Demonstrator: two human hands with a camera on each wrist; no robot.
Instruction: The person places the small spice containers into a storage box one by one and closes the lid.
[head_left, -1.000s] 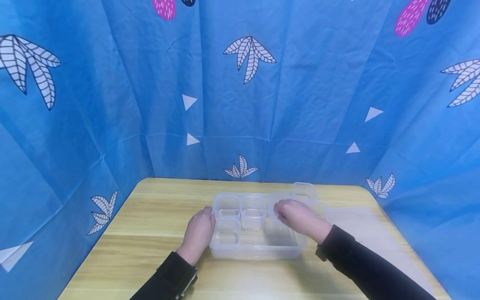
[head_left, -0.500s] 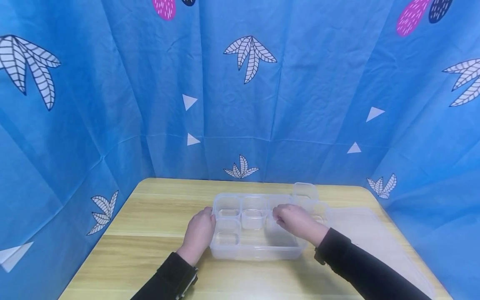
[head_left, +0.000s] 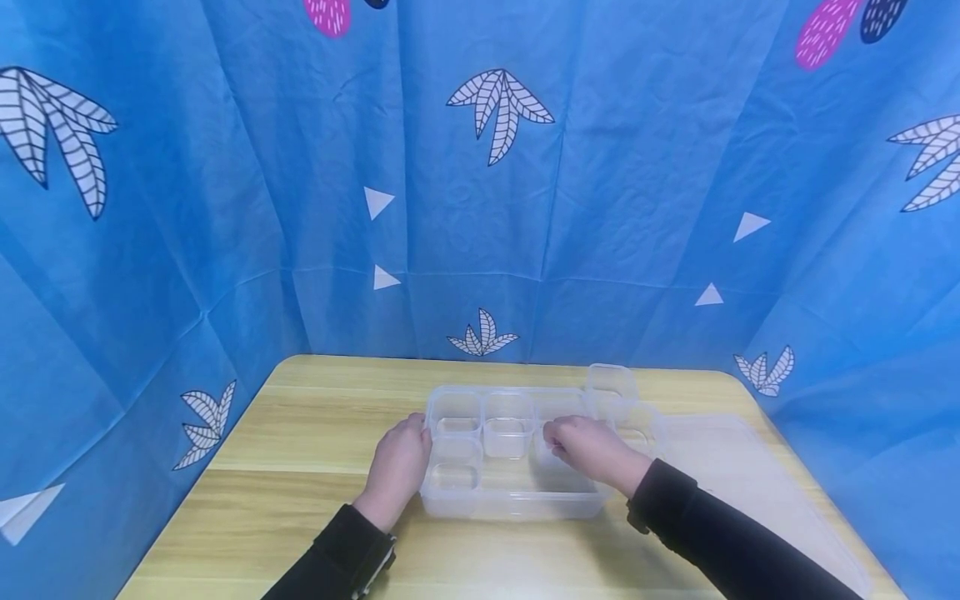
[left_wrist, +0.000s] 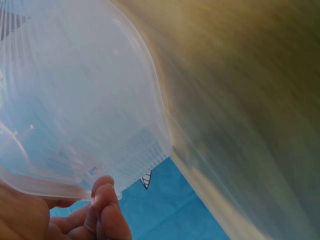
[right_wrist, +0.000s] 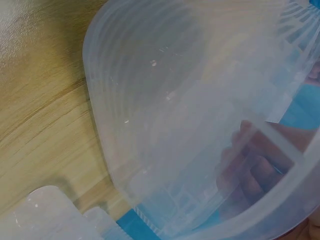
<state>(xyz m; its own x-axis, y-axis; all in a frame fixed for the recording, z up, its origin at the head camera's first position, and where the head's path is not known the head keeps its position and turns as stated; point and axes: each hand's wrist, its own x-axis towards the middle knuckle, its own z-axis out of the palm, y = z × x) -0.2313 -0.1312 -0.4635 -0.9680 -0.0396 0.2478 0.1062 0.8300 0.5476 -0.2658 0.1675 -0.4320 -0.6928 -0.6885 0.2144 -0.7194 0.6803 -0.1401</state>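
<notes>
Bare wood is seen along the near edge of the table (head_left: 495,557), crossed by two dark sleeves (head_left: 333,550). The left wall of the clear tray (head_left: 513,505) is gripped by the left hand (head_left: 397,471); in the left wrist view the fingers are bent around its rim. The tray is set mid-table, its long axis parallel to the near edge.

Inside its near left corner a front-left box (head_left: 453,479) is seated. The right hand (head_left: 592,450) is held over the tray's right half, fingers curled together; a small box (head_left: 546,454) appears to be pinched below them, though the contact is blurred by layered plastic. Key relation: this box is placed below and slightly left of the right fingertips, between the tray's near and far walls. The right hand is the nearer one; the left is well apart, on the opposite end wall.

Along the tray's far wall a back-left box (head_left: 457,408) and a back-middle box (head_left: 508,429) are lined up side by side; a third rim is partly hidden by the right hand.

A flat clear lid (head_left: 727,467) is laid along the table's right edge. Toward the far right corner two loose boxes (head_left: 611,385) are left outside the tray. Beyond the far edge a blue curtain (head_left: 480,250) is hung.
</notes>
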